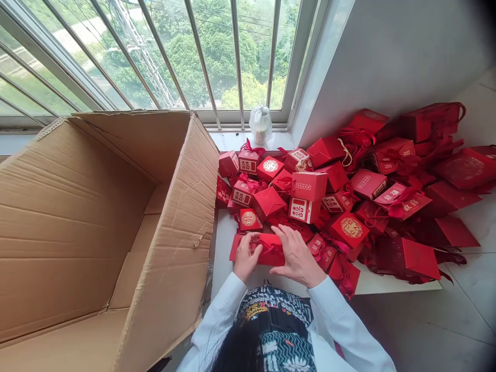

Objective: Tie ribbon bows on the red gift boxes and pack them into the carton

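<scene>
Both my hands rest on a flat red gift box (267,248) with a red ribbon, lying at the near edge of a pile of red boxes. My left hand (246,257) grips the box's left end with curled fingers. My right hand (296,256) lies over its right part, fingers stretched along the top. Just behind it sit small red boxes with gold emblems (248,219) and white double-happiness labels (304,209).
A large open cardboard carton (96,232) stands at my left, its flap beside the pile. Several red boxes and red bags (418,155) spread to the right against the wall. A small plastic-wrapped cup (260,124) sits on the windowsill by the barred window.
</scene>
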Action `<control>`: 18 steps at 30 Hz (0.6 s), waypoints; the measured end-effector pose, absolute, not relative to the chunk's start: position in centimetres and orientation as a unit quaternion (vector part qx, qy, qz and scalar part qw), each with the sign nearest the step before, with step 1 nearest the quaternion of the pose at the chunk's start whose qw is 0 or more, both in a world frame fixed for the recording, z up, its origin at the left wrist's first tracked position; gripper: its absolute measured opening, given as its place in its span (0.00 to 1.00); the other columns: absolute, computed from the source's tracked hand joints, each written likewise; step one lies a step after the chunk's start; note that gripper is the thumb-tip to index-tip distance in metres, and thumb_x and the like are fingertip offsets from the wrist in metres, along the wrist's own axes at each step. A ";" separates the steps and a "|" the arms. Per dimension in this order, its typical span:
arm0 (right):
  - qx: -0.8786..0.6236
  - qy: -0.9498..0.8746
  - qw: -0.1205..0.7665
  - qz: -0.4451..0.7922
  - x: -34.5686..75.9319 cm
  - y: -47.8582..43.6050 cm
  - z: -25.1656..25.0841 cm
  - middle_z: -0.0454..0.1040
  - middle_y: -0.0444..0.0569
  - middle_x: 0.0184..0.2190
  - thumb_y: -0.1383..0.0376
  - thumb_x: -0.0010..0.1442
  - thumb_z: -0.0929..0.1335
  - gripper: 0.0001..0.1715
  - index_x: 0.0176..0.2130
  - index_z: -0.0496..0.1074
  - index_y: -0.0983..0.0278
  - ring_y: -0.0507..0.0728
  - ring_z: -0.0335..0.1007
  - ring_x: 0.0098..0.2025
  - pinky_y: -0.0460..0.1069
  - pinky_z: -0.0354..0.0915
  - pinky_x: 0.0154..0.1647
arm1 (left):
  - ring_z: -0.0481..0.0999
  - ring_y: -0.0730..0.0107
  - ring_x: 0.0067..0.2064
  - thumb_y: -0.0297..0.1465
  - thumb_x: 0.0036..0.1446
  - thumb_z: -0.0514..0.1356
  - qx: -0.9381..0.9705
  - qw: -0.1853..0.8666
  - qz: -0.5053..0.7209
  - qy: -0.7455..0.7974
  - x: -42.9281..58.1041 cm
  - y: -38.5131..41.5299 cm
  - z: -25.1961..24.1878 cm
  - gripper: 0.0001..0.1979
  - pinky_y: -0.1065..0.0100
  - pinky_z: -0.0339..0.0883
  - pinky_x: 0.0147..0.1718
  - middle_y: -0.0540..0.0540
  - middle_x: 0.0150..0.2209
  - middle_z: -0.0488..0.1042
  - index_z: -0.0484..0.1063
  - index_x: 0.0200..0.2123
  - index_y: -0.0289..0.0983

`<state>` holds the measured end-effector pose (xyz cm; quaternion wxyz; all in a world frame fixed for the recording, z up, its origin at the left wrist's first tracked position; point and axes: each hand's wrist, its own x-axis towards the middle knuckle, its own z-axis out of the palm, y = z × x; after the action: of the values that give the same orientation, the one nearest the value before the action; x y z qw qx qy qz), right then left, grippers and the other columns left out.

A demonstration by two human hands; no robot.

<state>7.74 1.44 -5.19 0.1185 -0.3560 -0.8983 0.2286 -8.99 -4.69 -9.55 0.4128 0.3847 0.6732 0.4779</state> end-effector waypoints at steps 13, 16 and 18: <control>-0.314 -0.927 0.052 0.200 7.5 2.7 -1.4 0.66 0.56 0.49 0.67 0.45 0.69 0.60 0.66 0.34 0.62 0.66 0.62 0.49 0.60 0.65 0.49 | 0.71 0.63 0.51 0.38 0.58 0.55 0.518 0.482 0.247 0.663 -9.4 -15.2 0.1 0.17 0.63 0.64 0.52 0.44 0.50 0.71 0.67 0.51 0.43; -0.274 -0.924 0.043 0.262 7.9 4.4 3.8 0.63 0.56 0.54 0.62 0.46 0.71 0.58 0.66 0.38 0.60 0.66 0.62 0.55 0.59 0.64 0.53 | 0.74 0.65 0.46 0.38 0.58 0.56 0.554 0.469 0.169 0.666 -11.0 -20.9 5.9 0.18 0.71 0.67 0.45 0.49 0.48 0.73 0.67 0.52 0.50; -0.232 -0.929 0.032 0.285 7.0 5.9 7.6 0.65 0.53 0.55 0.58 0.44 0.73 0.59 0.65 0.41 0.57 0.65 0.65 0.54 0.59 0.64 0.53 | 0.72 0.68 0.50 0.36 0.62 0.53 0.541 0.420 0.161 0.710 -12.5 -24.7 9.5 0.18 0.74 0.64 0.48 0.51 0.52 0.71 0.64 0.55 0.53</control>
<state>7.02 5.91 7.57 0.0324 -0.2324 -0.9294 0.2848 -12.55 -24.73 9.47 0.4203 0.5410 0.7104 0.1613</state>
